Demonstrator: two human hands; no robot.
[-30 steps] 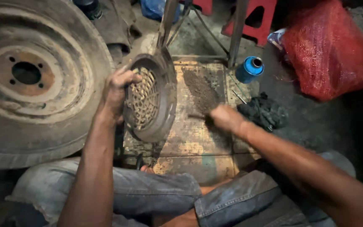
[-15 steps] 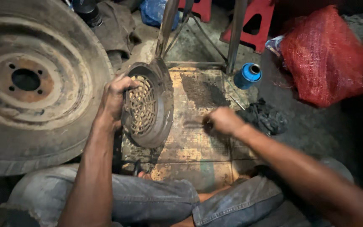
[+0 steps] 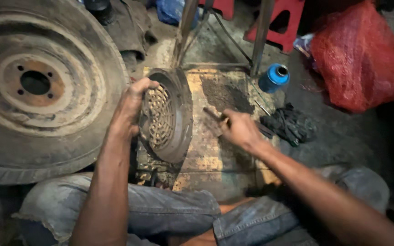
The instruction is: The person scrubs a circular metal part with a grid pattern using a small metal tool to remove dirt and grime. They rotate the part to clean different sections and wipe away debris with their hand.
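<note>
Round, dirty grey metal cover with a rusty perforated grille (image 3: 166,116), head view: it stands on edge, tilted, on the worn yellow-and-brown wooden board (image 3: 215,155), just left of the picture's centre, its grille side turned toward the left hand. The left hand (image 3: 131,109) clasps the cover's rim at about 10 o'clock, thumb over the top edge and fingers (image 3: 147,83) curled behind the grille, so the cover is held upright. The right hand (image 3: 239,130) lies at 3 o'clock from the cover, apart from it, its fingers closed around a thin dark rod-like tool (image 3: 213,114) whose tip points toward 10 o'clock; the kind of tool cannot be told. A patch of dark grit (image 3: 226,93) lies on the board at 12 o'clock from the right hand.

At 9 o'clock from the cover, a large worn black tyre on a rusty steel wheel (image 3: 37,86) lies close beside it. At 2 o'clock stands a blue cylindrical can (image 3: 273,78) near a grey metal stand leg (image 3: 260,38). A crumpled black rag (image 3: 290,125) lies at 3 o'clock from the right hand. A red mesh sack (image 3: 359,64) fills the upper right, and a red plastic stool (image 3: 286,20) sits at 1 o'clock. The person's grey-blue jeans (image 3: 160,214) span the lower edge.
</note>
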